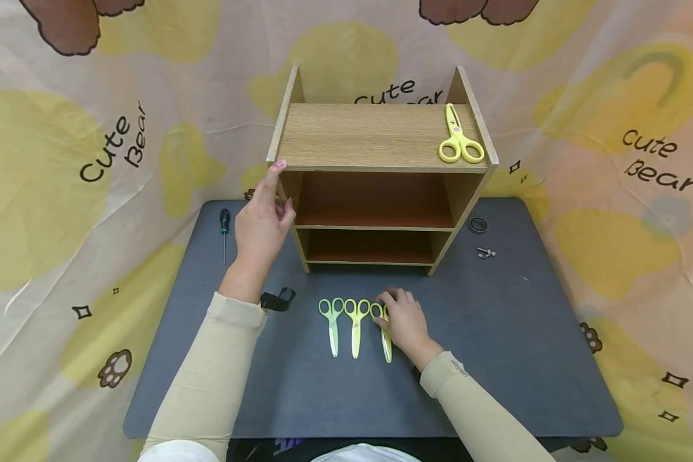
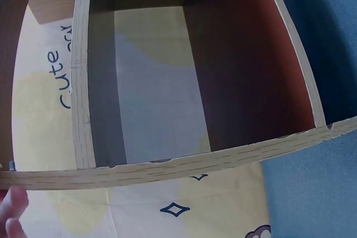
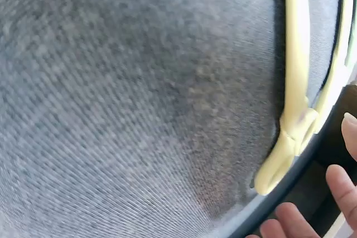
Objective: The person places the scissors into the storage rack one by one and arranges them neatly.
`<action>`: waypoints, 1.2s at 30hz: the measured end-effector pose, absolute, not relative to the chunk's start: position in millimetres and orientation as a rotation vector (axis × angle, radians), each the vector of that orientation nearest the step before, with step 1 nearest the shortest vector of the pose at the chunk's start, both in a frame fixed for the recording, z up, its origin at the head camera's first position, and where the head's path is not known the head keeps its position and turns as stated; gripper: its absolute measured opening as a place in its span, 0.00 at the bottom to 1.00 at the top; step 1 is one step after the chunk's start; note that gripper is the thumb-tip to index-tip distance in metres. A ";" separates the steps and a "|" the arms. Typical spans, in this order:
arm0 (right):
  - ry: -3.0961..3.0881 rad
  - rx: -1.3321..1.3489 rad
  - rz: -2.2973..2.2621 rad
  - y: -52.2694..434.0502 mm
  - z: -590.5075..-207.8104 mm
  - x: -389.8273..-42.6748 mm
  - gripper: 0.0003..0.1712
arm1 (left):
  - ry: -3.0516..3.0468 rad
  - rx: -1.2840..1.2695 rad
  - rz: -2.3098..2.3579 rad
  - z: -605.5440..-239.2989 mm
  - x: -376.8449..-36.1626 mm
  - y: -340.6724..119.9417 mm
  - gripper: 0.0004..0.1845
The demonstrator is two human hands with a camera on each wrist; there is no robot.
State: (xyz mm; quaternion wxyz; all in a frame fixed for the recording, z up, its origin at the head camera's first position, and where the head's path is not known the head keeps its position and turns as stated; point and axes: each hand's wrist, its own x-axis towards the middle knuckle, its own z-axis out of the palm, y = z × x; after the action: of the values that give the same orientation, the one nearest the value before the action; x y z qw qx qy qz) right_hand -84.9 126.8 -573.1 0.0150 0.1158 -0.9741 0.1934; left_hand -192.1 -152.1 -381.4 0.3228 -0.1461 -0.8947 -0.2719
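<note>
In the head view my left hand (image 1: 264,215) is at the front left edge of a small wooden shelf unit (image 1: 375,169), its upper fingertip at the top board's corner. Two fingertips (image 2: 17,202) show against the outside of the side panel in the left wrist view. My right hand (image 1: 405,321) hovers over the right yellow scissors (image 1: 387,346), partly hiding the handles; in the right wrist view its fingers are spread beside them. To the left lie another yellow pair of scissors (image 1: 355,327) and a light green pair of scissors (image 1: 333,330), handles toward the shelf.
Another yellow pair of scissors (image 1: 456,138) lies on the top board at right. A screwdriver (image 1: 224,224) is on the grey table (image 1: 496,372) at left. A black ring-shaped roll (image 1: 478,224) and small metal parts (image 1: 485,253) lie right of the shelf. Patterned cloth (image 1: 612,128) surrounds the table.
</note>
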 end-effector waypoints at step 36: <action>-3.053 0.181 0.937 131.7 -581.5 -84.4 0.20 | -2.326 -0.396 -0.731 -380.9 -192.1 -152.0 0.35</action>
State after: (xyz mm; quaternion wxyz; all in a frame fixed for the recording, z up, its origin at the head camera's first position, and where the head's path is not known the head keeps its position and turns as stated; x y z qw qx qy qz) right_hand -84.4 131.7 -581.5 -0.0288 0.0566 -0.9540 0.2929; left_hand -192.1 -152.0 -380.9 0.3293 -0.1514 -0.8892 -0.2793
